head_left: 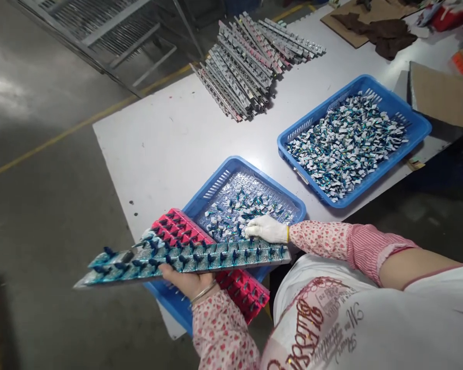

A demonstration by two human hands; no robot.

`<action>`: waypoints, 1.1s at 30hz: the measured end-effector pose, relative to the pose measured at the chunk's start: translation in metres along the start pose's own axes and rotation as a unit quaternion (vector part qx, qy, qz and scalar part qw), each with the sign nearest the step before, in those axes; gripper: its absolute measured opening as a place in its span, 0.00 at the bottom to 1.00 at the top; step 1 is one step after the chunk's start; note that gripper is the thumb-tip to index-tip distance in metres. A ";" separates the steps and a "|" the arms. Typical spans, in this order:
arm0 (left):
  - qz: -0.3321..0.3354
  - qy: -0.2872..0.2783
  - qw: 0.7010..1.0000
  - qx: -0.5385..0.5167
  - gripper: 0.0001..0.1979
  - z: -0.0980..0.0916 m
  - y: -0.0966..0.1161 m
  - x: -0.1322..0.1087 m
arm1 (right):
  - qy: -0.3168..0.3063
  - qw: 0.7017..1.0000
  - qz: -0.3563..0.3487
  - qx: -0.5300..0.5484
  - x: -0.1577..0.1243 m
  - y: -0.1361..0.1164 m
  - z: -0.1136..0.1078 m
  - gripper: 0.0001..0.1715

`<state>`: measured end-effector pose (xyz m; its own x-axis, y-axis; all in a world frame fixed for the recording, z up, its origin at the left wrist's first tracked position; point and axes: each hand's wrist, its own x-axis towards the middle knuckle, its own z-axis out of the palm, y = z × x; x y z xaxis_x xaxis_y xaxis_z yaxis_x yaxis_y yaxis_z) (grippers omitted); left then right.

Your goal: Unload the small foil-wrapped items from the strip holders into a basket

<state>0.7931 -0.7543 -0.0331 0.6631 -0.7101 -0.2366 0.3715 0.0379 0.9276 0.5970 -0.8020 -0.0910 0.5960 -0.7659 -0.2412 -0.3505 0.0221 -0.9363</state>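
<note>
left hand: bare, grip closed under glittery strip of dark clips, kept flat, probably for loading | red strip: below it, over the near tray's edge | right hand: gloved, fingers pinching small pieces in near blue tray | far blue tray: full | worktop: white, concrete floor beside

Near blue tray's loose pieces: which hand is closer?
Right. The gloved right hand has its fingers on the loose pieces in the near blue tray; the bare left hand holds the long strip below it.
</note>
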 end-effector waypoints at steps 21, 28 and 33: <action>-0.031 0.081 0.996 0.008 0.28 -0.006 -0.012 -0.005 | 0.109 0.991 0.018 -0.069 0.036 0.026 -0.032 0.13; -0.036 0.231 0.968 0.086 0.32 0.009 -0.023 -0.009 | -0.120 0.970 -0.038 -0.207 0.017 -0.006 -0.021 0.27; -0.036 0.266 0.959 0.088 0.29 0.016 -0.021 -0.005 | -0.103 0.929 -0.128 -0.333 0.000 -0.022 0.007 0.31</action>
<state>0.7716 -0.7627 -0.0466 0.8949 -0.2450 -0.3729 0.3446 -0.1512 0.9265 0.6099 -0.7976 -0.0718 0.8227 -0.5507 -0.1412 -0.5068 -0.5978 -0.6210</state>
